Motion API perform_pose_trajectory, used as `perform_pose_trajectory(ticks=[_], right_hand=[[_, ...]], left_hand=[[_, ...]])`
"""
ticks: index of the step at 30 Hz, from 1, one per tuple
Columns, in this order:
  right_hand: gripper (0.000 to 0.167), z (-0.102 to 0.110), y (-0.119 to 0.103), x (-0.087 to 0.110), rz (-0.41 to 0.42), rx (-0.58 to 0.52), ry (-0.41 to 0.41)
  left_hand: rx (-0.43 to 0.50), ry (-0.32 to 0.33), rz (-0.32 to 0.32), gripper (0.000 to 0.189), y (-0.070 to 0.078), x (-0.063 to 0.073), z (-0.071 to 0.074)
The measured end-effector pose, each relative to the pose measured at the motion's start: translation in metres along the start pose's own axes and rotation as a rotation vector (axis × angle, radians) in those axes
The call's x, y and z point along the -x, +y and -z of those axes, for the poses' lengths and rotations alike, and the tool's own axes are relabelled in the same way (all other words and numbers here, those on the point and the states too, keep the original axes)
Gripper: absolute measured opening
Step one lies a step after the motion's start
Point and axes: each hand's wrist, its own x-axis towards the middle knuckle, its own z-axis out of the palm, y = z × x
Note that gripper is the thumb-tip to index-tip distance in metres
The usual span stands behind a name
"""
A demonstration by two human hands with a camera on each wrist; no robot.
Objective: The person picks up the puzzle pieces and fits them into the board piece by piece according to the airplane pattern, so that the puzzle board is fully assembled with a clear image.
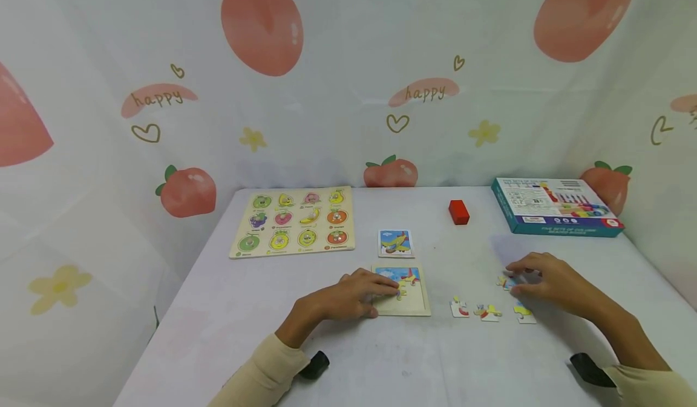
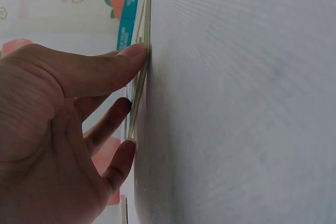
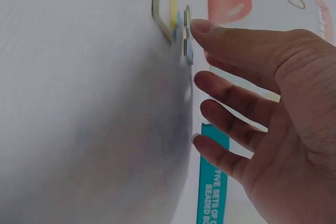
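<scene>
The left hand [image 1: 354, 295], fingers loosely extended, rests on a square pale-wooden puzzle tray [image 1: 408, 307]. Rightward, three flat multicoloured jigsaw pieces [image 1: 489, 314] lie on the white table [image 1: 435, 364]. The right hand [image 1: 555, 283], fingers parted, is at another, blue-and-yellow piece [image 1: 504, 283]; whether it pinches, I cannot tell.

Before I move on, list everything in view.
table: one, white, beneath the items
backdrop: one, white with fruit prints, behind table
fruit board: one, pale wood, back left
puzzle tray: one, pale wood, centre
tray pieces: count unclear, multicoloured, in puzzle tray
picture card: one, blue and yellow, behind puzzle tray
loose pieces: four, multicoloured, right of puzzle tray
block: one, red, right of picture card
box: one, mostly teal, back right
sleeves: two, beige, bottom edge
wrist attachments: two, black, by sleeves
left hand: one, bare, at puzzle tray
right hand: one, bare, at farthest loose piece
</scene>
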Motion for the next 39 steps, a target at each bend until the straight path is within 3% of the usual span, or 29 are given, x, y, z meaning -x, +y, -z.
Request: perform_pose_trajectory(ticks=[20, 39], right_hand=[[0.032, 0.0004, 0.0067, 0.0, -0.06, -0.014, -0.046], [0.032, 0.0001, 0.0044, -0.0032, -0.044, -0.001, -0.037]], left_hand=[[0.002, 0.005, -0.012, 0.057, 0.0024, 0.0008, 0.0014], [-0.017, 0.007, -0.008, 0.058, 0.0016, 0.001, 0.0001]])
